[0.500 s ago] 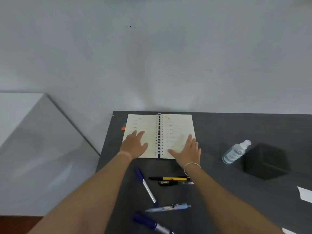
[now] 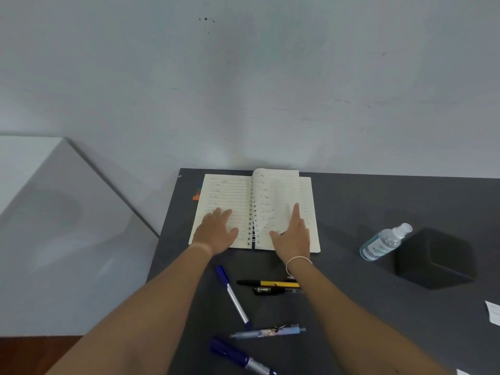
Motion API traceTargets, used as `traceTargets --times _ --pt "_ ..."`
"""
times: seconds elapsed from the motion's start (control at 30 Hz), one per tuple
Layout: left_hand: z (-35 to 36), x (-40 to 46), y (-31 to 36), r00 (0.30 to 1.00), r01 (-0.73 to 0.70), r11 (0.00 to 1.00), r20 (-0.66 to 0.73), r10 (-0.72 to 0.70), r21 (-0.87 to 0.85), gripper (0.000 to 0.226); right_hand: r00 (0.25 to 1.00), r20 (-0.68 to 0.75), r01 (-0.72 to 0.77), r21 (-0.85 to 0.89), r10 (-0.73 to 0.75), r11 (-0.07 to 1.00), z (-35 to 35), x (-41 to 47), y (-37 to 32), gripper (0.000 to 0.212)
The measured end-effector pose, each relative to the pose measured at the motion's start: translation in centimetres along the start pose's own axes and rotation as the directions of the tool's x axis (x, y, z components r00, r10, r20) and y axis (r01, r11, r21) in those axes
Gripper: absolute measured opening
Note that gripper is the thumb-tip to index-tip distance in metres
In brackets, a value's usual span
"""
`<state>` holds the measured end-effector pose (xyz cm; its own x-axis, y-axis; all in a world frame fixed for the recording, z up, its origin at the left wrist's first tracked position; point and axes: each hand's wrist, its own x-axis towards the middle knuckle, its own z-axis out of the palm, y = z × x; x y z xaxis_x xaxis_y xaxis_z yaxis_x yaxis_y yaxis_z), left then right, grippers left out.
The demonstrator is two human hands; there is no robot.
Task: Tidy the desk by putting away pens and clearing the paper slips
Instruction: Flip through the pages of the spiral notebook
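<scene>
Five pens are scattered on the dark desk (image 2: 365, 201), nearer than the open notebook (image 2: 230, 196). A blue-capped silver pen (image 2: 234, 296) is laid diagonally, cap toward the notebook. A yellow-and-black pen (image 2: 270, 283), a black pen (image 2: 270, 290) and a pale patterned pen (image 2: 267, 332) are laid crosswise. A blue marker (image 2: 240, 357) is angled at the near edge. A paper slip (image 2: 493, 315) is cut by the right edge, with bare desk between. The left hand (image 2: 216, 232) and right hand (image 2: 293, 234) are laid on the pages, fingers straight and together.

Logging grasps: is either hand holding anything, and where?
Neither grips anything: left hand presses the notebook's left page; right hand touches a lifted page's outer edge with straight fingers.
</scene>
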<state>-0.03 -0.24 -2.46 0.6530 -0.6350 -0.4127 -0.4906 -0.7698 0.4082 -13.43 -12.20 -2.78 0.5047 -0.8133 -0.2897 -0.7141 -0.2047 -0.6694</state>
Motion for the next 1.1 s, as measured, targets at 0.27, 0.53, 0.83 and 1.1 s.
traceTargets --times 0.27,0.53,0.83,1.1 --pt "-0.7 -0.3 0.6 1.0 -0.008 0.995 -0.017 0.006 -0.098 0.057 0.996 -0.034 -0.07 0.282 0.082 0.957 -1.7 -0.2 -1.8 0.079" --pt "-0.9 -0.6 1.1 1.0 0.004 0.976 -0.007 -0.005 -0.216 0.054 0.984 0.087 -0.177 0.457 0.154 0.872 -2.1 0.2 -2.6 0.068" --pt "-2.9 -0.6 1.6 0.999 0.02 0.881 -0.03 -0.039 -0.473 0.048 0.958 0.224 -0.284 0.643 0.18 0.711 -1.8 0.3 -5.0 0.061" --pt "-4.5 -0.5 1.5 0.997 0.031 0.793 -0.041 -0.07 -0.608 0.043 0.953 0.296 -0.261 0.692 0.065 0.673 -2.4 -0.1 -6.9 0.015"
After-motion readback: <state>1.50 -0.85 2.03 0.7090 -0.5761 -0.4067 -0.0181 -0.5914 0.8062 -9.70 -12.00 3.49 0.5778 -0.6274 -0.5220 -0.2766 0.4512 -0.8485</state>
